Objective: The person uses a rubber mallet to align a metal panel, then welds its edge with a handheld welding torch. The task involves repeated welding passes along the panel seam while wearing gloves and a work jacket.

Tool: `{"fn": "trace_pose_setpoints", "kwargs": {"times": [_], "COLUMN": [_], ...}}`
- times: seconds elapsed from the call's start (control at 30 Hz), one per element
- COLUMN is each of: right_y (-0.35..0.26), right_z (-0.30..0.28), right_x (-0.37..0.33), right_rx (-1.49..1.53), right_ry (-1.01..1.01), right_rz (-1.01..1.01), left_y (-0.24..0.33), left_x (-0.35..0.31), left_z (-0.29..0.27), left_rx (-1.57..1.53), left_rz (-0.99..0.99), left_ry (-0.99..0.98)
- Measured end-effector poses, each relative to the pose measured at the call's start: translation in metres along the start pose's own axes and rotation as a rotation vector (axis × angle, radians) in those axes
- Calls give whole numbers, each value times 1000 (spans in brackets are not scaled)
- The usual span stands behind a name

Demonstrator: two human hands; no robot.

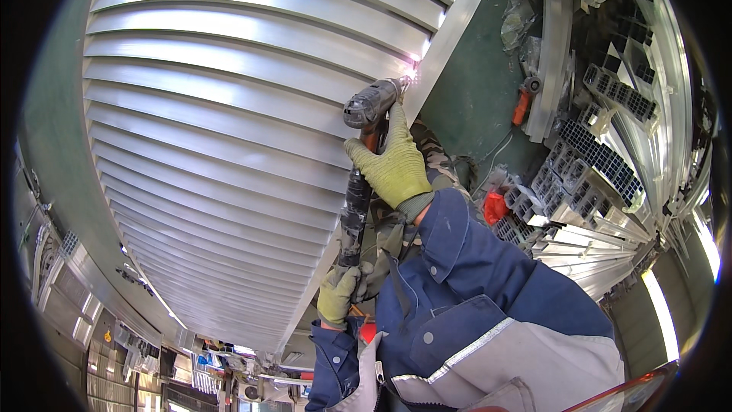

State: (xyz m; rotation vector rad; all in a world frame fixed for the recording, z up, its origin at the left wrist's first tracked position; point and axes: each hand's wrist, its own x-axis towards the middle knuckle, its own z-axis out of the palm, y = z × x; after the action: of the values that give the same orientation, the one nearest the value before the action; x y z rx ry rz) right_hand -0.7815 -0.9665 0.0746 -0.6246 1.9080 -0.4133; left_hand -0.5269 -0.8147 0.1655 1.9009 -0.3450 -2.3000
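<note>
On green surface (473,99), slatted panel (217,152).

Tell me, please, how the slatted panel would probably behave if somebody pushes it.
The panel would probably feel stiff, since its many slats meet a straight edge bar. Its smooth, shiny surface may be slippery. Being broad and flat, it seems unlikely to roll.
</note>
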Motion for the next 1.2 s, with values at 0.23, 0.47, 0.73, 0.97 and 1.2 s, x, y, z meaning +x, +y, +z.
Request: {"fn": "trace_pose_setpoints", "kwargs": {"times": [0.23, 0.47, 0.73, 0.97, 1.2], "right_y": [1, 2, 2, 4, 6], "right_z": [2, 6, 11, 14, 28], "right_x": [-6, -11, -17, -22, -40], "right_rx": [-4, 1, -19, -2, 69], "right_ry": [-28, -28, -6, -20, 78], "right_rz": [27, 22, 15, -1, -69], "left_y": [-3, -8, -14, -18, -26], "left_x": [-3, -7, -10, -14, -23], "left_z": [-2, -6, -13, -16, -27], "left_rx": [-16, -5, -27, -14, -32], "left_rz": [12, -15, -23, -26, -26], "left_ry": [-10, 12, -2, 11, 21]}}
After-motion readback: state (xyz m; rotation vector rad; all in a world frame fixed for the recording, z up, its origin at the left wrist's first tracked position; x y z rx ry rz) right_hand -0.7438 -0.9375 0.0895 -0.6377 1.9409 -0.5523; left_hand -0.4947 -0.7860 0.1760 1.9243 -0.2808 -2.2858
